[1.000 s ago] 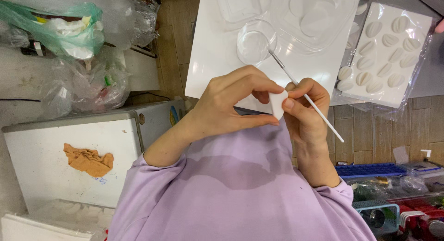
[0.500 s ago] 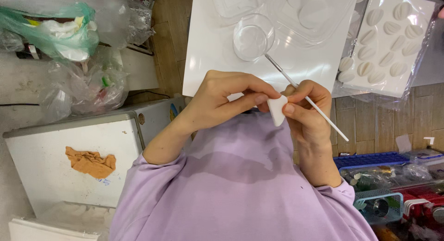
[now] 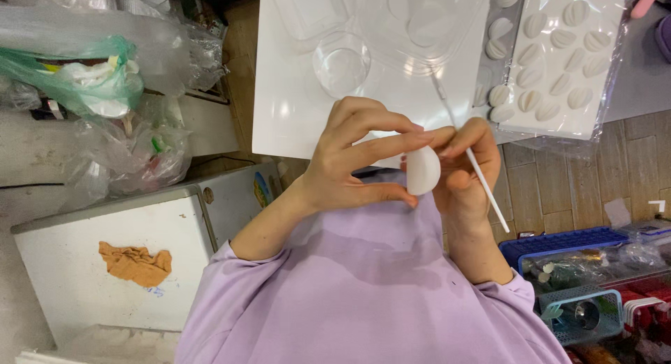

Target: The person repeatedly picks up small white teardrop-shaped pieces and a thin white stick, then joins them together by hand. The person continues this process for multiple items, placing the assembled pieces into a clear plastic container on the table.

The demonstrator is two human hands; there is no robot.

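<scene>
White board point(image 3: 293, 119) lies just beyond both hands. White tray point(image 3: 559, 70) of shell-shaped pieces sits right of the board. Left hand point(image 3: 356, 161) pinches a white shell piece point(image 3: 422, 170), held below the board's near edge, long axis roughly upright. Right hand point(image 3: 465, 172) grips a thin white stick point(image 3: 482, 179), running diagonally, far tip toward the board.
</scene>
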